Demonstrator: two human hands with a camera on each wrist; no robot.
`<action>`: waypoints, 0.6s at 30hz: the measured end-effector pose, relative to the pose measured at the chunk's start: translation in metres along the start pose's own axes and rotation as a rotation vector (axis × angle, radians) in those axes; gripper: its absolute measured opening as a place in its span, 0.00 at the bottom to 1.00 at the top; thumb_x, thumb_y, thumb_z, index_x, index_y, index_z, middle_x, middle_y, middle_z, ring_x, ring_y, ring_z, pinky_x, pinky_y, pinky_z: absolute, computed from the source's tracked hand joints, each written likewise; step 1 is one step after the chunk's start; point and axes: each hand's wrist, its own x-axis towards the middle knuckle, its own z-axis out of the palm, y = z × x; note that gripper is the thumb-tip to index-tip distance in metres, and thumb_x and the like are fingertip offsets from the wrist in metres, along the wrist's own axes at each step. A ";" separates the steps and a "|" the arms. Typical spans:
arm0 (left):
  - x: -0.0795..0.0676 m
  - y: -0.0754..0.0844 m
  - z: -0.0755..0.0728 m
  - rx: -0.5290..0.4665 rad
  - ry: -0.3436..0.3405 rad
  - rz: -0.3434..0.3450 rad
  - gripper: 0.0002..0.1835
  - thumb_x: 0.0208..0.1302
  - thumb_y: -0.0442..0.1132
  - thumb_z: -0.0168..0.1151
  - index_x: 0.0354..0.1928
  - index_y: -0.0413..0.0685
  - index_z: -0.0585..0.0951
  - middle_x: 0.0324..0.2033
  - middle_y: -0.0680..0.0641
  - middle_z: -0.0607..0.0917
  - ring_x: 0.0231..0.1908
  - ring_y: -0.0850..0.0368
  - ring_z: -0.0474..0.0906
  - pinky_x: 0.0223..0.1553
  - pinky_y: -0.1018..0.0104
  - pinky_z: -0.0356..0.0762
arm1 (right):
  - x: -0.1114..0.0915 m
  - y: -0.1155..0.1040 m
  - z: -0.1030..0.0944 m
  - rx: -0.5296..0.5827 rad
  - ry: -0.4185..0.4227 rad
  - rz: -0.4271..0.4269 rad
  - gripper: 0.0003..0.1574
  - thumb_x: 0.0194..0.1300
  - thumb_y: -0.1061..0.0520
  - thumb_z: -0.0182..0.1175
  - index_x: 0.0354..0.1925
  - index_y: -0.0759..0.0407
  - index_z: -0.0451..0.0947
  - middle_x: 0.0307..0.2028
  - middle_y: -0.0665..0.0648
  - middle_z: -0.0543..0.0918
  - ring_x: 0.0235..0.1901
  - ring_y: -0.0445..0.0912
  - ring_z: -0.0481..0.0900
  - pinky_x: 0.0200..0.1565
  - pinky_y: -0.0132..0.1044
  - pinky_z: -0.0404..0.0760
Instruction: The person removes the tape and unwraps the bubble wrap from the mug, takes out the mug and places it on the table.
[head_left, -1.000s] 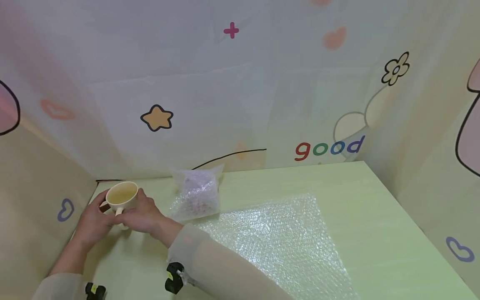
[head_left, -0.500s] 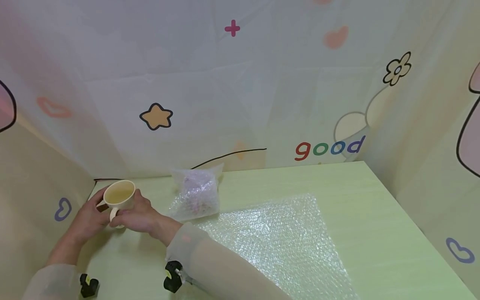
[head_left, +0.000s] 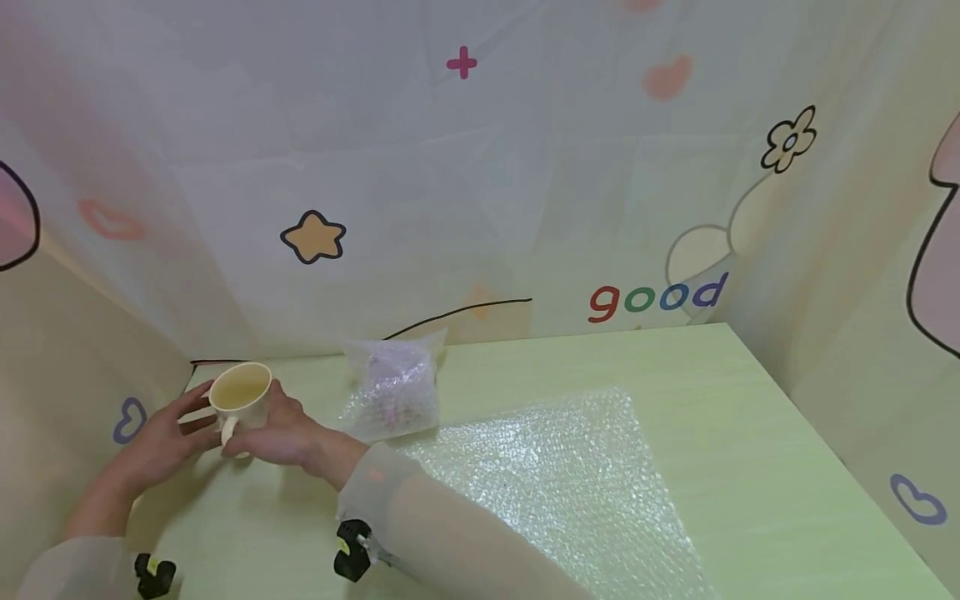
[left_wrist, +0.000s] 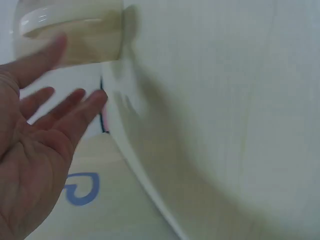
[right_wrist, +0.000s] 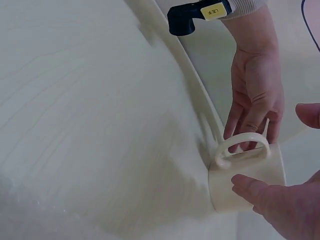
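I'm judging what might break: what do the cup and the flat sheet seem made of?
Cup: probably glazed ceramic, glossy cream, with highlights on its wall; hard plastic is possible.
Sheet: clear, shiny plastic bubble wrap, judging by its glinting bumps.

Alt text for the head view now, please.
A right hand holds a cream cup at the left end of a pale green table, the left hand close beside it. A bubble-wrapped bundle sits near the back edge; a bubble-wrap sheet lies in front.
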 end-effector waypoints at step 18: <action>-0.030 0.069 -0.023 0.096 0.240 -0.056 0.42 0.80 0.53 0.52 0.81 0.36 0.48 0.73 0.21 0.62 0.68 0.16 0.60 0.61 0.23 0.64 | -0.037 -0.022 -0.046 -0.049 -0.123 -0.118 0.48 0.58 0.53 0.74 0.73 0.44 0.66 0.55 0.47 0.79 0.50 0.36 0.77 0.53 0.33 0.76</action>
